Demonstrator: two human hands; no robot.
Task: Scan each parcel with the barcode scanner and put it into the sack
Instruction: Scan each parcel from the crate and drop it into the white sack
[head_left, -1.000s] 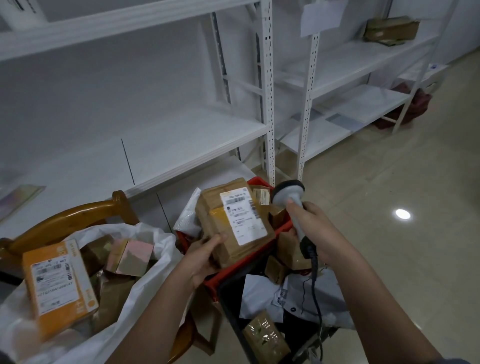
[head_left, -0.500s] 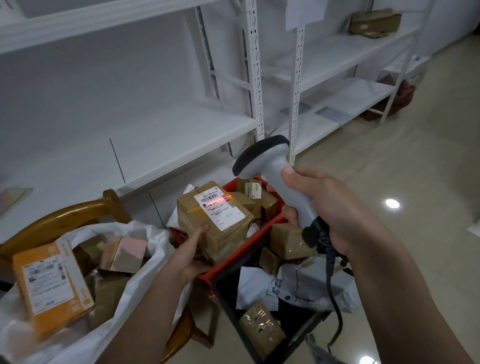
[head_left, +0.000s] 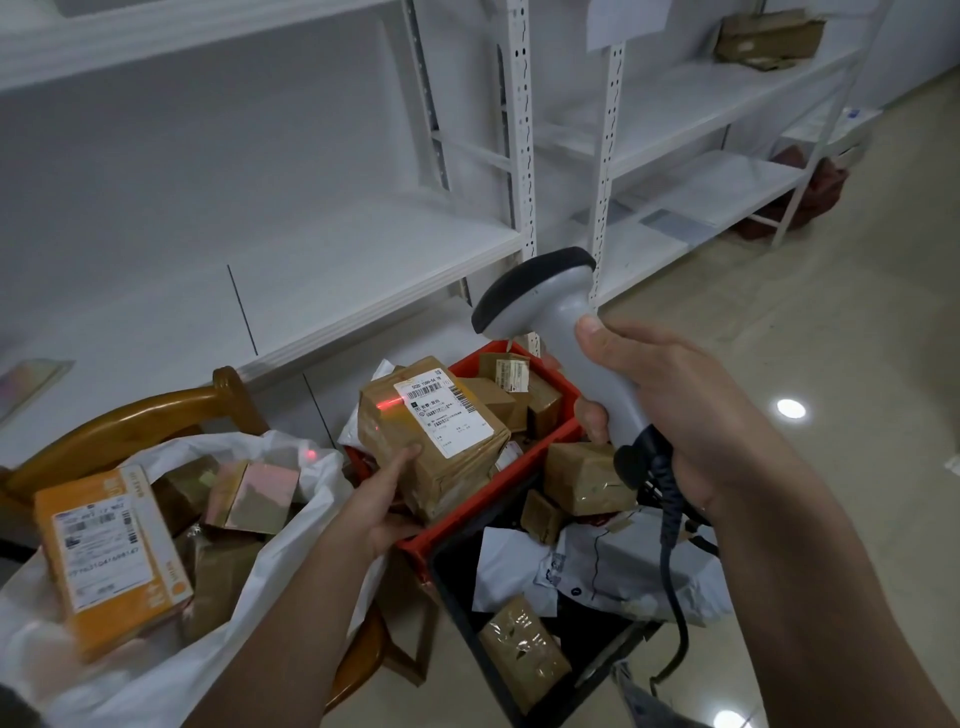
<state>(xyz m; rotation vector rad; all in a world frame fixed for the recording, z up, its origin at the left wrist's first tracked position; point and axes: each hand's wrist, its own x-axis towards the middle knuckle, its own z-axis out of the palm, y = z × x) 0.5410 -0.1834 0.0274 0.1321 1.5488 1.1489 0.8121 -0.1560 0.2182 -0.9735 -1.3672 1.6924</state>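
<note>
My left hand (head_left: 382, 501) grips a brown taped parcel (head_left: 434, 436) from below, holding it over the red crate (head_left: 488, 501) with its white label facing up. A red laser line falls on the parcel's upper left edge beside the label. My right hand (head_left: 670, 410) grips the grey barcode scanner (head_left: 561, 322) by its handle, head pointing left and down at the parcel; its coiled cable hangs below. The white sack (head_left: 171, 670) lies open at the lower left, holding an orange box (head_left: 104, 558) and several brown parcels.
The red crate holds more brown parcels. A black crate (head_left: 457, 582) in front of it contains white mailer bags and a small taped parcel. A wooden chair (head_left: 156, 410) carries the sack. White metal shelving (head_left: 363, 260) stands behind; tiled floor lies to the right.
The scanner has risen and come nearer the camera. The laser line has slid from the label's barcode to the parcel's left edge. The parcel has stayed about where it was.
</note>
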